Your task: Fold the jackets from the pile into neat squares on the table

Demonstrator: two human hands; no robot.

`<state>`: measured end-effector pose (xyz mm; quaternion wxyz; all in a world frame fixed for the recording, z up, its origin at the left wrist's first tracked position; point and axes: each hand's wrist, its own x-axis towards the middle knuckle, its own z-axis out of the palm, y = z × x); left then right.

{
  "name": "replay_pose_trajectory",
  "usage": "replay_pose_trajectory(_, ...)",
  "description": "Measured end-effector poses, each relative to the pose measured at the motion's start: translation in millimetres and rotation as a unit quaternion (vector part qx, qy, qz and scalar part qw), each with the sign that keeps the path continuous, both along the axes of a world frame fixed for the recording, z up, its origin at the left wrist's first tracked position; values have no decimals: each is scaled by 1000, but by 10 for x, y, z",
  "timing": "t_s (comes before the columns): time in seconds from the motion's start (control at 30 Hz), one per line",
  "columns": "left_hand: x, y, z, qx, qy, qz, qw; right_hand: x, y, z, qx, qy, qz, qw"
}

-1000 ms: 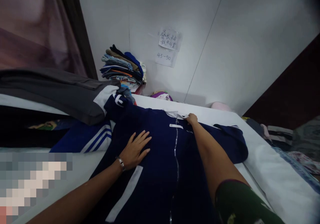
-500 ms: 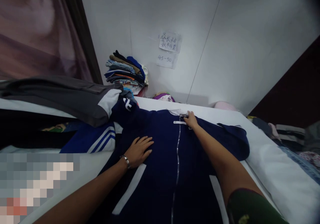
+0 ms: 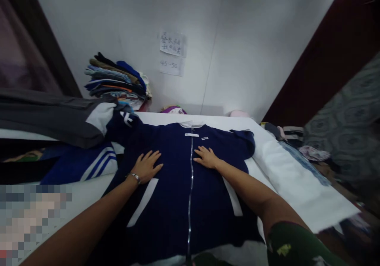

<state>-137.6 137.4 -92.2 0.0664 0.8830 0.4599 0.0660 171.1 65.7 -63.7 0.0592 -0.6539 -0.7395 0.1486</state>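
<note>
A navy blue zip-up jacket [image 3: 175, 202] lies front side up on a white table [image 3: 237, 120], its zipper [image 3: 191, 179] closed up to the collar. White strips mark both pockets, and a small white strip crosses the chest. My left hand [image 3: 147, 166] rests flat on the jacket's left side in view, fingers spread, just above a pocket strip. Right of the zipper, my right hand [image 3: 206, 157] lies on the chest with its fingers apart. Neither hand grips the cloth. The lower parts of both sleeves are out of sight.
Dark grey trousers [image 3: 56, 113] and a blue garment with white stripes [image 3: 86, 163] lie at the left. A stack of folded clothes [image 3: 115, 80] stands by the wall. Handwritten paper signs [image 3: 172, 54] hang above. White fabric [image 3: 297, 179] and more clothes [image 3: 292, 133] are at the right.
My right hand has let go of the zipper top near the collar and come down onto the chest. My left hand stays flat on the jacket. The camera view has turned to the right.
</note>
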Motion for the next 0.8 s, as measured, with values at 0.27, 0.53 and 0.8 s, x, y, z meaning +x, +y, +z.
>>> replay_pose_trajectory(0.27,6,102,-68,20,19,-4,1000,818,-954,-94,22,-18,-126,992)
replay_pose_trajectory(0.53,15,152,-88,15,30,-9,999,1024,-1843,-116,137,144,-264,944)
replay_pose_trajectory(0.8,13,199,-125,23,34,-13,999,429,-2741,-199,91,420,-363,827)
